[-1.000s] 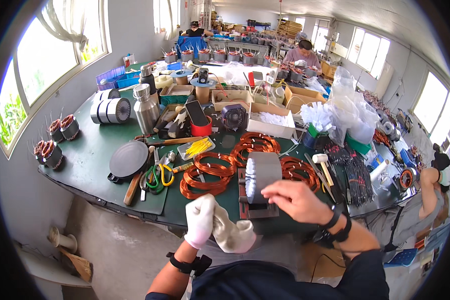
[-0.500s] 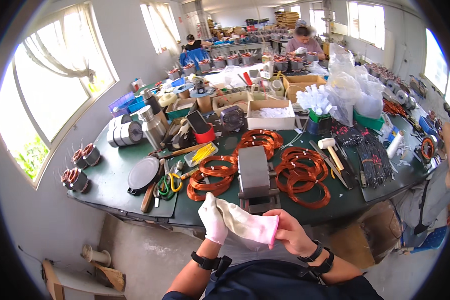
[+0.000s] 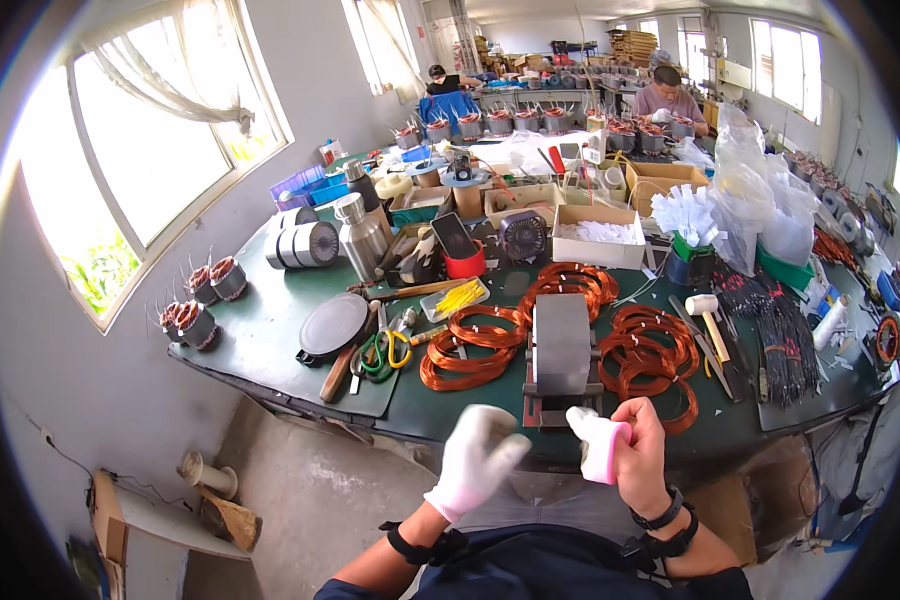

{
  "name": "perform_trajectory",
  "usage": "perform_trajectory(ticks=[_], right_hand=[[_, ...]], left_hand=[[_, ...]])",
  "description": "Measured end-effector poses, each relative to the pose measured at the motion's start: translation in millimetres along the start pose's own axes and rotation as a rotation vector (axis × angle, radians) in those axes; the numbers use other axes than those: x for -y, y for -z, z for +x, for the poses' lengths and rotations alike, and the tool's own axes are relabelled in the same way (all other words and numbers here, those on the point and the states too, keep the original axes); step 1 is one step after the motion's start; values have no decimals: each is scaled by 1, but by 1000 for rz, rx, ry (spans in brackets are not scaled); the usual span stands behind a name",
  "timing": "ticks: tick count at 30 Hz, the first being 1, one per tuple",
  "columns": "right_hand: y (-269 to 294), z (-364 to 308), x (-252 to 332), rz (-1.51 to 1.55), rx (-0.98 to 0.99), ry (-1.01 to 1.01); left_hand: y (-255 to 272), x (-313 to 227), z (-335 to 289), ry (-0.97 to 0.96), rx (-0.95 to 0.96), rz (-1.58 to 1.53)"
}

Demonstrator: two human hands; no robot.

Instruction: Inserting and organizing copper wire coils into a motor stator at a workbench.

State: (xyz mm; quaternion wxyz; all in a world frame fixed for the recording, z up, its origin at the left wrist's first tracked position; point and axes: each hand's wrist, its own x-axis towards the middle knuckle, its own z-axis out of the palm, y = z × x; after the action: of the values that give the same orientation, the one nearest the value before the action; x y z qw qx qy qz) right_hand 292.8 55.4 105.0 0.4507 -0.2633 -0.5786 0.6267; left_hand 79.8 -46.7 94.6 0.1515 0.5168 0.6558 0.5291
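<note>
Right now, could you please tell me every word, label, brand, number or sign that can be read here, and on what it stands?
There is no text I can read with confidence in this view.
White container toward the back: any marks are too small to read.
Dark phone in the red holder: no legible text.
Pink-cuffed glove in the right hand: no lettering visible.

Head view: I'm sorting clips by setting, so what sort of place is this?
Probably a workshop for winding electric motors: bundled copper coils lie on the green bench, and grey cores with copper windings stand toward its left end.
</note>
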Motion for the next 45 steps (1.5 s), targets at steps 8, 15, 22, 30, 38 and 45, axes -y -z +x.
perform_trajectory(ticks=[8, 15, 22, 30, 38, 45], right_hand=[[-10, 1, -15, -159, 232, -93], [-29, -6, 25, -668, 148, 876], [-32, -2, 0, -997, 204, 701], [6, 19, -13, -782, 302, 197], [-4, 31, 13, 533, -7, -54], [17, 50, 11, -304, 184, 272]], left_hand=[[-26, -11, 12, 192, 554, -275], [-47, -1, 16, 95, 587, -435], [-41, -10, 26, 210, 435, -578], [-48, -25, 14, -681, 382, 229], [-87, -14, 21, -726, 583, 145], [-94, -30, 19, -989, 655, 231]])
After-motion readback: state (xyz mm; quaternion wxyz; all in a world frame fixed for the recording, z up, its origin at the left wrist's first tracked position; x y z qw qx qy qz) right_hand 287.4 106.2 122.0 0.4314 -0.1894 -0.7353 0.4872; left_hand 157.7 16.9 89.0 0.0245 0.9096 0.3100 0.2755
